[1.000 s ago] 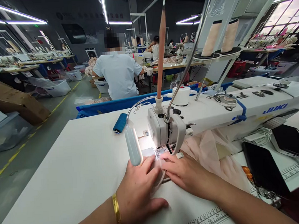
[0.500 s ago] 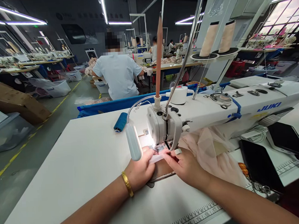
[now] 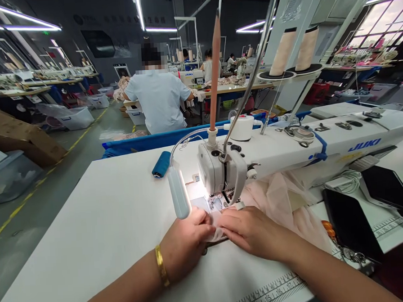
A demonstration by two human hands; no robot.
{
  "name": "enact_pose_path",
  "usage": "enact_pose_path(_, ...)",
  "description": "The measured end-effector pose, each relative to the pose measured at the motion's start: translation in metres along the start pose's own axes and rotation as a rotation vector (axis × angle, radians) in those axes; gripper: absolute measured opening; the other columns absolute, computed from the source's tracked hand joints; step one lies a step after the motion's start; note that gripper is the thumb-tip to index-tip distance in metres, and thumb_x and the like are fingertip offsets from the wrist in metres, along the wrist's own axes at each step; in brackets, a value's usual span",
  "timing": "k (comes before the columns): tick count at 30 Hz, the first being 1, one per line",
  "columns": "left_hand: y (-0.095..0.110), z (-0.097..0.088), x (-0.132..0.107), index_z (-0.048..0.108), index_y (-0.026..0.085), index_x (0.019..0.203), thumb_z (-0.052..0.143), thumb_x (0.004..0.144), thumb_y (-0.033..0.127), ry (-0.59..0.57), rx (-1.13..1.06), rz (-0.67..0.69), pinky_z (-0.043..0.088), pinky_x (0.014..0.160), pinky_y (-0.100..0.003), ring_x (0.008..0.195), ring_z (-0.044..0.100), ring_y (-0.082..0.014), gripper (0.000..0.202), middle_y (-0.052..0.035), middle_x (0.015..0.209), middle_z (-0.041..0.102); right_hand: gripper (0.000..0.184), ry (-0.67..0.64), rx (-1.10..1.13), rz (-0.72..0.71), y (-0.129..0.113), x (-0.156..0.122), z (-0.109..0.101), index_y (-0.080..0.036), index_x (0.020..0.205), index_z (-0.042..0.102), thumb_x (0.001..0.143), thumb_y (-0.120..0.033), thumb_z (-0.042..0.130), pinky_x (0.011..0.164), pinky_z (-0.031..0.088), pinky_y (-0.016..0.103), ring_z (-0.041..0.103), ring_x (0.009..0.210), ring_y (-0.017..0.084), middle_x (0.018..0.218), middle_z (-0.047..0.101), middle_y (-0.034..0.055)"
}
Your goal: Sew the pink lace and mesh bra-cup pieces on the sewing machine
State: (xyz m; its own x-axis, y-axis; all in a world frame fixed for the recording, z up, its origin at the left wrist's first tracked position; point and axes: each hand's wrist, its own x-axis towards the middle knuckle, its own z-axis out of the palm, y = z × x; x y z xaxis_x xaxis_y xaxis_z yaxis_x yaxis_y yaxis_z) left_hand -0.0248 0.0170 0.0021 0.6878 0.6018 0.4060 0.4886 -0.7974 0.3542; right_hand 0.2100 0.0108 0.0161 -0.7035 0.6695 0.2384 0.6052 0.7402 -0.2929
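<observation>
A white sewing machine point(image 3: 276, 151) stands on the table, its needle and presser foot just beyond my fingers. Sheer pale pink fabric point(image 3: 218, 233) lies in front of the foot, between my hands. My left hand point(image 3: 189, 237), with a gold bracelet point(image 3: 162, 265) at the wrist, is closed with its fingers curled on the fabric's left side. Pressed together on the right side of the same cloth are the fingers of my right hand point(image 3: 249, 227). More of the sheer fabric point(image 3: 274, 196) is bunched under the machine arm. A small lamp point(image 3: 179, 192) lights the needle area.
A teal thread spool point(image 3: 161, 164) lies on the white tabletop point(image 3: 123, 209). Two black-screened devices point(image 3: 352, 224) and a cable sit at the right, near printed ruler marks point(image 3: 266, 296). Behind the blue cloth trough point(image 3: 140, 142) a person in a light shirt point(image 3: 158, 99) sits at another table.
Both hands have moved back toward me, away from the needle. The fabric strip between them now lies nearer, and the needle plate shows more. My left hand has shifted slightly left.
</observation>
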Motion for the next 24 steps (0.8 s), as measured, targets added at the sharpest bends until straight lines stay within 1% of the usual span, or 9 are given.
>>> enact_pose_path(2, 0.005, 0.001, -0.004, 0.068, 0.019, 0.082, 0.046, 0.084, -0.002, 0.012, 0.026, 0.029, 0.043, 0.065, -0.029, 0.074, 0.052, -0.0168, 0.030, -0.0046, 0.085, 0.066, 0.021, -0.038, -0.045, -0.005, 0.000, -0.002, -0.003, -0.021, 0.077, 0.054, 0.096, -0.013, 0.053, 0.059, 0.029, 0.030, 0.055, 0.068, 0.016, 0.079, 0.063, -0.0012)
enact_pose_path(5, 0.008, 0.002, -0.006, 0.071, 0.021, 0.094, 0.046, 0.081, -0.004, 0.006, 0.059, 0.038, 0.045, 0.066, -0.031, 0.074, 0.054, -0.0183, 0.037, -0.0041, 0.088, 0.070, 0.020, -0.046, -0.057, 0.010, 0.001, -0.003, -0.004, -0.022, 0.077, 0.052, 0.093, -0.009, 0.053, 0.058, 0.026, 0.030, 0.052, 0.066, 0.015, 0.077, 0.063, -0.0023)
enact_pose_path(7, 0.008, 0.001, -0.006, 0.071, 0.021, 0.099, 0.046, 0.082, -0.003, 0.000, 0.084, 0.030, 0.047, 0.067, -0.032, 0.074, 0.055, -0.0192, 0.038, -0.0046, 0.088, 0.070, 0.020, -0.031, -0.071, 0.019, 0.002, -0.003, -0.002, -0.022, 0.078, 0.052, 0.093, -0.009, 0.053, 0.057, 0.024, 0.031, 0.050, 0.064, 0.015, 0.077, 0.062, -0.0023)
enact_pose_path(11, 0.006, 0.000, -0.002, 0.070, 0.021, 0.101, 0.046, 0.089, 0.000, 0.014, 0.103, 0.023, 0.050, 0.069, -0.032, 0.076, 0.059, -0.0194, 0.034, -0.0054, 0.090, 0.071, 0.017, -0.011, -0.124, 0.048, 0.006, -0.003, 0.002, -0.023, 0.081, 0.052, 0.092, -0.009, 0.052, 0.057, 0.022, 0.031, 0.047, 0.064, 0.016, 0.073, 0.060, -0.0020)
enact_pose_path(15, 0.002, 0.001, 0.002, 0.071, 0.020, 0.104, 0.046, 0.095, 0.003, 0.043, 0.125, 0.035, 0.053, 0.071, -0.032, 0.080, 0.062, -0.0196, 0.032, -0.0055, 0.094, 0.073, 0.015, -0.001, -0.146, 0.082, 0.006, -0.001, 0.002, -0.023, 0.087, 0.056, 0.091, -0.008, 0.051, 0.058, 0.025, 0.030, 0.048, 0.066, 0.018, 0.071, 0.059, -0.0014)
enact_pose_path(20, -0.001, 0.002, 0.003, 0.070, 0.018, 0.107, 0.046, 0.096, 0.004, 0.045, 0.170, 0.080, 0.055, 0.074, -0.034, 0.085, 0.066, -0.0207, 0.030, -0.0072, 0.097, 0.074, 0.025, 0.000, -0.111, 0.066, 0.005, 0.002, 0.001, -0.022, 0.098, 0.064, 0.090, -0.004, 0.050, 0.061, 0.034, 0.029, 0.054, 0.071, 0.018, 0.087, 0.067, 0.0007)
enact_pose_path(24, -0.002, 0.002, 0.001, 0.069, 0.016, 0.111, 0.047, 0.095, 0.002, 0.020, 0.154, 0.118, 0.055, 0.075, -0.034, 0.091, 0.069, -0.0219, 0.031, -0.0080, 0.096, 0.074, 0.029, -0.021, -0.124, 0.077, 0.005, 0.001, 0.003, -0.022, 0.108, 0.066, 0.091, -0.005, 0.051, 0.065, 0.039, 0.030, 0.059, 0.077, 0.020, 0.088, 0.070, 0.0027)
